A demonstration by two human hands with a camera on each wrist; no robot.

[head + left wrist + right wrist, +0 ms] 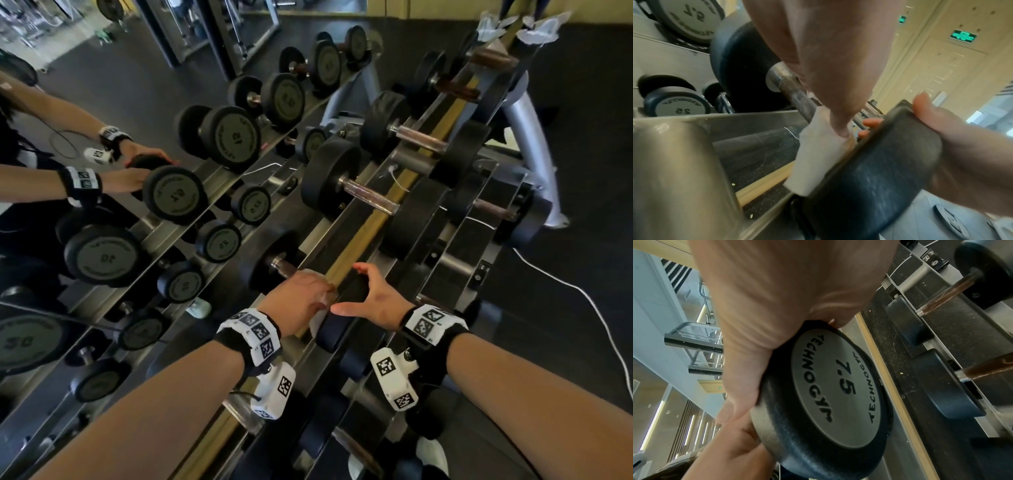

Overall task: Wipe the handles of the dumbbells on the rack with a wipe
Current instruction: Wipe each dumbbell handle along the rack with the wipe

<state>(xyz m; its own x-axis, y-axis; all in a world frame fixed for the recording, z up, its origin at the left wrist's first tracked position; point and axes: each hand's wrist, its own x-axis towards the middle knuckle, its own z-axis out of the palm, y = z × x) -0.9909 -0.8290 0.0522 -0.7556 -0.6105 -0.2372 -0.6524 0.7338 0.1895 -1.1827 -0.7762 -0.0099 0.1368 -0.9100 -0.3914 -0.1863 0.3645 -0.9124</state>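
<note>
Both hands on black rubber 7.5 dumbbell (337,301) w/ steel handle, top rack tier.
L hand (297,298) grip curled round white wipe (813,155) on handle; R hand (373,301) grip spread over end disc; bigger dumbbells (370,202) just beside, wall mirror (120,171) behind.

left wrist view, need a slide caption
Left hand wraps wipe round dumbbell handle; right hand steadies the head.

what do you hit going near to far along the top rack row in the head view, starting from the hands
left hand with the wipe and right hand on the nearest dumbbell → second dumbbell → third dumbbell → fourth dumbbell → crumpled wipes at the far end of the rack
</note>
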